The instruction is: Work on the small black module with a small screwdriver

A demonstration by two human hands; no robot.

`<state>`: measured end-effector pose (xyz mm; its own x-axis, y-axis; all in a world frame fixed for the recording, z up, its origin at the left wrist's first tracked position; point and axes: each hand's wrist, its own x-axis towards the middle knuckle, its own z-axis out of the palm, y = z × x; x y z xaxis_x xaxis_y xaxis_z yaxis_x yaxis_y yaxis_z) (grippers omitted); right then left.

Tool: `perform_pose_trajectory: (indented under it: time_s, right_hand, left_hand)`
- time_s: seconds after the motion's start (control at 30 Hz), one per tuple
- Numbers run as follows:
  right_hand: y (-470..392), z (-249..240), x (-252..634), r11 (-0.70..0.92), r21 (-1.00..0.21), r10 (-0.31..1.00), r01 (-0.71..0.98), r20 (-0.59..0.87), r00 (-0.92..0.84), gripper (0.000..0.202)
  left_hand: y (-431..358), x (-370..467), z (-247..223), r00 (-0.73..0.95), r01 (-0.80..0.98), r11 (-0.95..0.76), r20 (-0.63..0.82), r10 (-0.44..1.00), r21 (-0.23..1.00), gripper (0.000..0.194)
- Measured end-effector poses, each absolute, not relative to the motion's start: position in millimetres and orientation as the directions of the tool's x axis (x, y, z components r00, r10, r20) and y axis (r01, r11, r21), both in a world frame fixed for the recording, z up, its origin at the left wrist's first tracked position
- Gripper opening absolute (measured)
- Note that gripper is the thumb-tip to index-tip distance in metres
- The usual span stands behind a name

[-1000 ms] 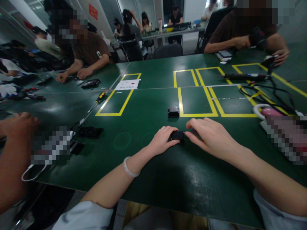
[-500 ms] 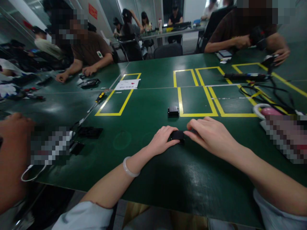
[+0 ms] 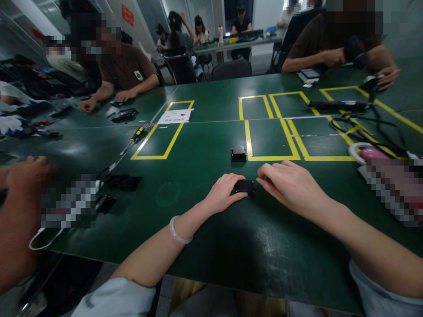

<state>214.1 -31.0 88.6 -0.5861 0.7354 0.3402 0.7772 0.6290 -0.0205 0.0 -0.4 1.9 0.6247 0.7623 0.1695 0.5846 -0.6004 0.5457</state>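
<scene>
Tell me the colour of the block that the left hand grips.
The block is black; the head view shows it best.

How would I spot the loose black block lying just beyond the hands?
On the green table, find the yellow outline just beyond the right hand. The small black block sits by its near left corner. Unlike the black piece in the left hand, nobody is touching it.

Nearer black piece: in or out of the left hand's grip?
In: the left hand clasps the black piece between thumb and fingers.
</scene>
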Motion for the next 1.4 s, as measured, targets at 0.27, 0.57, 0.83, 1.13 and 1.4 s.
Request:
perform_pose_trajectory:
  time_s: [0.27,0.57,0.83,1.13,1.4]
  right_hand:
    - [-31.5,88.5,213.8,0.644,-0.047,0.723,0.763,0.361,-0.589,0.009]
    - [-31.4,87.8,213.0,0.639,-0.007,0.712,0.769,0.384,-0.588,0.015]
    - [-32.8,90.3,213.1,0.659,-0.072,0.720,0.749,0.351,-0.599,0.011]
    - [-31.4,88.5,213.5,0.644,-0.085,0.726,0.760,0.382,-0.572,0.008]
    - [-32.4,91.5,213.8,0.640,-0.079,0.741,0.764,0.329,-0.586,0.019]
  left_hand:
    - [-0.7,0.2,3.2,0.621,0.590,-0.593,0.161,0.767,0.548,0.037]
    - [-0.2,-0.4,1.8,0.624,0.592,-0.598,0.162,0.764,0.541,0.037]
    - [-0.7,0.5,3.6,0.624,0.588,-0.593,0.158,0.765,0.549,0.036]
    - [-0.5,0.3,3.4,0.620,0.590,-0.585,0.152,0.770,0.557,0.037]
    - [-0.4,0.4,3.0,0.627,0.585,-0.597,0.160,0.762,0.549,0.035]
